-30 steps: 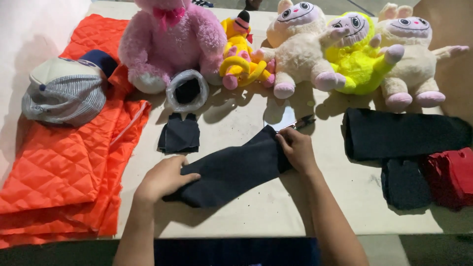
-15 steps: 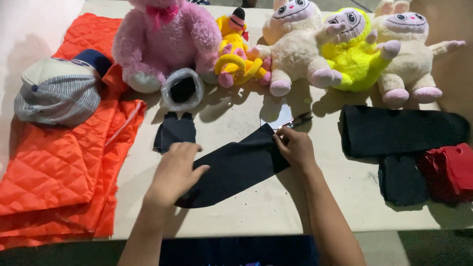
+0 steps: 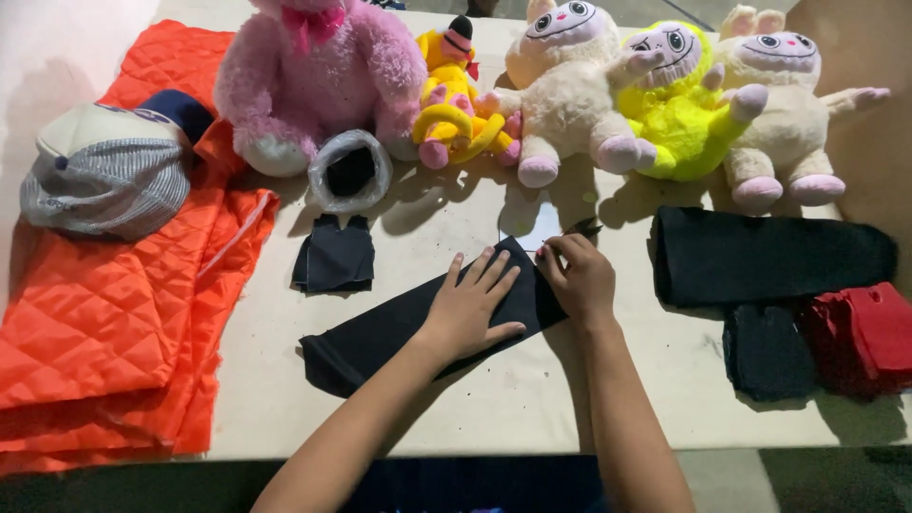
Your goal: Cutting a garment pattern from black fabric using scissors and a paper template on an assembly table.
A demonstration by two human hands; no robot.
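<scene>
The left hand [image 3: 472, 309] lies flat on the black cloth [image 3: 380, 334], fingers spread and pressing it to the table [image 3: 494, 408]. The right hand [image 3: 579, 277] sits at the cloth's far end, fingertips pinched together on its edge, just beside a dark tool [image 3: 586, 228] and a pale sheet [image 3: 532, 223]; whether the fingers grip the tool cannot be told. The cloth runs slantwise across the middle of the table, near the front edge. A small black piece [image 3: 333, 255] lies just left of it. Behind stand a pink plush [image 3: 318, 81], a yellow toy [image 3: 456, 114], two cream plushes [image 3: 570, 85] and a yellow-green one [image 3: 676, 104], with a plastic-wrapped roll [image 3: 350, 171] before the pink one. Right: folded black fabric [image 3: 769, 256], a dark piece [image 3: 765, 347], red cloth [image 3: 869, 332]. Left: orange quilting [image 3: 104, 323] bearing a cap [image 3: 104, 171].
</scene>
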